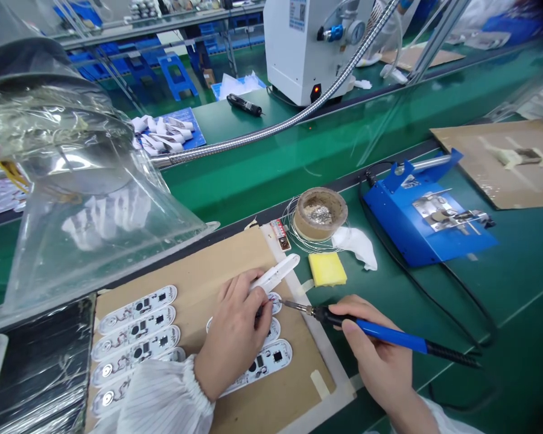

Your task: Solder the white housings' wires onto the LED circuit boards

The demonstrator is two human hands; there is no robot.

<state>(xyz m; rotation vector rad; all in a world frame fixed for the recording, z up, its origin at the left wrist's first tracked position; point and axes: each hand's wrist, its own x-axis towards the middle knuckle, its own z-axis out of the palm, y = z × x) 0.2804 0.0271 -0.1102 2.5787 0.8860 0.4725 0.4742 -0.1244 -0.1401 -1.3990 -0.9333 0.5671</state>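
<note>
My right hand [375, 352] grips a soldering iron [389, 336] with a blue handle, pen-fashion. Its metal tip points left and meets the end of a white circuit board [276, 303] beside my left fingertips; whether it touches is too small to tell. My left hand [238, 328] is closed, with a long white round-ended piece [278, 272] sticking out between its fingers. Thumb and forefinger come together over the board's end, and what they pinch there is hidden. Another circuit board [278, 355] lies just below, partly covered by my left hand.
Several boards [138, 308] lie in a column on the cardboard [217, 253]. Beyond it are a yellow sponge [327, 269], a round pot [320, 214], coiled solder wire [294, 232] and a blue iron stand [416, 217]. A clear-wrapped fume hood [95, 199] hangs at left.
</note>
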